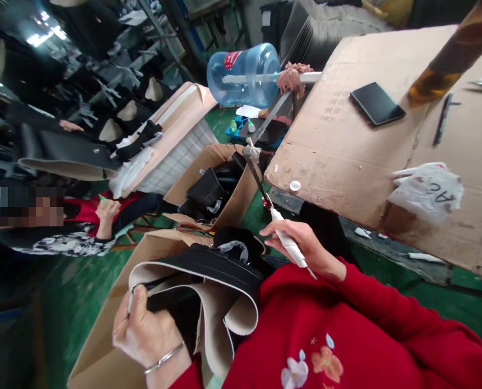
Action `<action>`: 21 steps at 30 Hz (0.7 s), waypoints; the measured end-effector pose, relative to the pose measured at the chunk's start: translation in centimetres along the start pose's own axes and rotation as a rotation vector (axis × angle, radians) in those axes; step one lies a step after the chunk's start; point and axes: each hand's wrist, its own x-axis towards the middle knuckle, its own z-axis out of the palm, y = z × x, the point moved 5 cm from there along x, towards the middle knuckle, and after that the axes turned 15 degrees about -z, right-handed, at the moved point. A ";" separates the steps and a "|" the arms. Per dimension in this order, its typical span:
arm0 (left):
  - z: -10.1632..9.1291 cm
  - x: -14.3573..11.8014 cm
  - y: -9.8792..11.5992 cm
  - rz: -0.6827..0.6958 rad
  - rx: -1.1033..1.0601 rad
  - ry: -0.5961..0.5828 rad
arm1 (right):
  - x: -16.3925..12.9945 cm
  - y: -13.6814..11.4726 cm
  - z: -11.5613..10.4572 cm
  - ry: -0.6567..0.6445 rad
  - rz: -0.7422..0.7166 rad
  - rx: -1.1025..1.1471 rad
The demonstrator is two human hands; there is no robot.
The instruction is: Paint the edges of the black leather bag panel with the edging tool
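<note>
A cluttered workshop with a green floor, and a cardboard-covered table [346, 156] fills the right side, a dark tablet [377, 102] lying flat on it. Down low, the left hand [144, 329] is clamped on the edge of a curled black piece with a beige lining [220, 286], held over the red-sleeved lap. The right hand [306, 246] pinches a white-handled tool [287, 240], its dark tip pointing up and away; what the tip is, hard to say. Behind, an open cardboard box [225, 183] of black parts, contents a blur. At far left another person [82, 227] sits, partly cut off.
</note>
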 end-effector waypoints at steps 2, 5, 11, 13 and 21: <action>1.1 0.0 0.3 -0.029 -0.077 0.048 | -0.2 -1.3 0.9 -0.080 -0.081 -0.033; 3.7 0.5 0.0 -0.129 -0.165 0.015 | -0.5 -3.3 2.0 -0.185 -0.183 -0.058; 7.0 1.7 -1.8 -0.270 -0.136 -0.157 | -1.5 -4.7 3.8 -0.275 -0.284 -0.052; 7.2 2.1 -1.9 -0.252 -0.122 -0.178 | -1.5 -4.6 4.4 -0.283 -0.309 -0.082; 7.8 3.3 -1.9 -0.068 0.052 -0.167 | -1.2 -6.6 7.8 -0.502 -0.445 -0.077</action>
